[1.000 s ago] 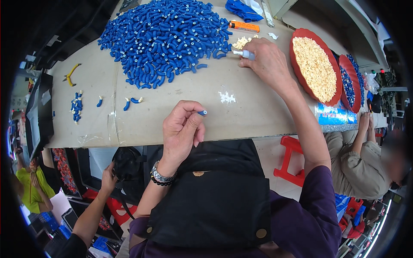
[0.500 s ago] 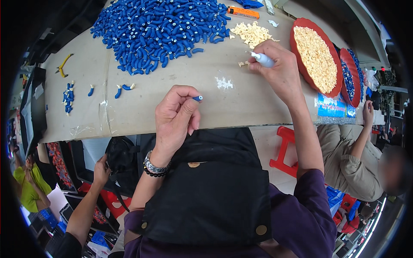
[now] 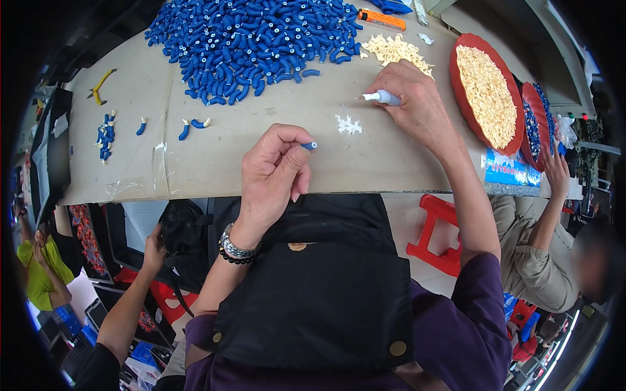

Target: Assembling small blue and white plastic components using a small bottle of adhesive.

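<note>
My left hand (image 3: 270, 173) pinches a short blue curved tube piece (image 3: 312, 146) between thumb and forefinger, its pale end facing right. In my right hand (image 3: 417, 104) is a slim pale glue tube (image 3: 387, 98) with a white nozzle pointing left, above the table and apart from the blue piece. A whitish crusted patch (image 3: 349, 125) marks the tabletop between the hands. Just beyond my right hand lies a heap of small cream pieces (image 3: 394, 51). A large heap of blue pieces (image 3: 241, 45) covers the back. Several cream-tipped blue pieces (image 3: 184, 130) lie at left, some clustered (image 3: 105, 137).
At right, a red scalloped tray (image 3: 458, 85) holds many cream pieces; another red tray (image 3: 533, 111) holds blue ones. An orange box (image 3: 381, 19) sits at the back, a yellow-handled tool (image 3: 100, 86) at far left. A co-worker's hand (image 3: 556, 171) is at right, a red stool (image 3: 427, 228) below.
My right hand has brought the glue tube left and nearer, its nozzle now level. My left hand keeps its pinch. The co-worker's hand at right has lifted toward the second tray. The view has shifted slightly.
</note>
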A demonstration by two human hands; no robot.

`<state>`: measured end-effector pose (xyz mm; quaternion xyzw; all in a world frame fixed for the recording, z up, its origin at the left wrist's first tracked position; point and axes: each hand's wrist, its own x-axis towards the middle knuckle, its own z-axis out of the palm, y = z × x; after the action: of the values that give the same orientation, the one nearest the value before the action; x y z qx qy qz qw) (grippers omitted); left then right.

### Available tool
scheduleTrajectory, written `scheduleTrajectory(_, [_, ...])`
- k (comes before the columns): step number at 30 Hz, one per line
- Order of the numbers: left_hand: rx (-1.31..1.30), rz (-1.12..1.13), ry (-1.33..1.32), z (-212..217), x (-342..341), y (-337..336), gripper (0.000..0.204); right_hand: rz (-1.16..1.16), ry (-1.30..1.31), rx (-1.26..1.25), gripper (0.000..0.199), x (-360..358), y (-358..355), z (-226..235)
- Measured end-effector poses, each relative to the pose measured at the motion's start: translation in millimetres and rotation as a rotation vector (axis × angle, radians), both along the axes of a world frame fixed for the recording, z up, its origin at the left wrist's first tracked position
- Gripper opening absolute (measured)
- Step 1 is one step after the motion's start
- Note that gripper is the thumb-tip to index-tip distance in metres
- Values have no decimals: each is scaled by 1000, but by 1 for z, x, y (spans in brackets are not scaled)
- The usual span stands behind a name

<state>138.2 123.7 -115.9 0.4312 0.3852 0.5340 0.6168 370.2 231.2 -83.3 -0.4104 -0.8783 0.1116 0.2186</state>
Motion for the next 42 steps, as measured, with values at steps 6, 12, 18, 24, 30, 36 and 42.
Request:
scheduleTrajectory(6, [-4, -4, 13, 1, 0, 1, 9, 12, -50, 137, 15, 3, 1, -3])
scheduleTrajectory(12, [-2, 3, 28, 0, 0, 1, 9, -146, 427, -273, 9, -23, -32, 12])
scheduleTrajectory(18, [-7, 1, 97, 3, 1, 0, 10, -194, 915, -979, 11, -54, -64, 12])
scheduleTrajectory(24, [11, -6, 145, 1, 1, 0, 10, -165, 993, -1165, 19, -53, -65, 6])
scheduleTrajectory(30, [19, -25, 177, 2, 1, 2, 9, -140, 998, -1194, 18, -51, -61, 3])
scheduleTrajectory(36, [18, -42, 194, 4, 0, 3, 9, -146, 932, -1161, 18, -52, -60, 6])
scheduleTrajectory(42, [37, -61, 264, 5, 2, 1, 8, -148, 800, -1067, 19, -50, -61, -1])
